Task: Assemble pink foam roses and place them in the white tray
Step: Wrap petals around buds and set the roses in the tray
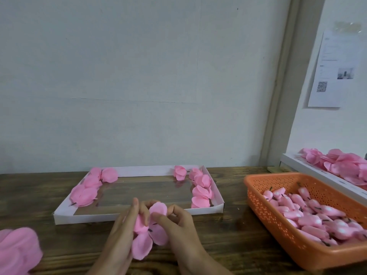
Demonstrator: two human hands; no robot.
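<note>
one half-made pink foam rose (151,229) sits between two hands, just above the worktop (228,235) and in front of the white tray's near wall. the left hand (121,233) cradles it from the side, its fingers (135,207) wrapped against the petals. the right hand (178,227) pinches the top petal between thumb and forefinger. a short dark stem shows at the rose's middle.

the one white tray (139,216) lies behind the hands and holds finished roses in two groups: about five along its left side and five along its right. overlap makes the count unsure.

to the right stands one orange basket (258,183) filled with pink buds on dark stems, too many to count. beyond it one white box (309,171) carries loose petals. one heap of pink petals (17,251) lies at the lower left. one printed sheet (333,72) hangs on the wall.
</note>
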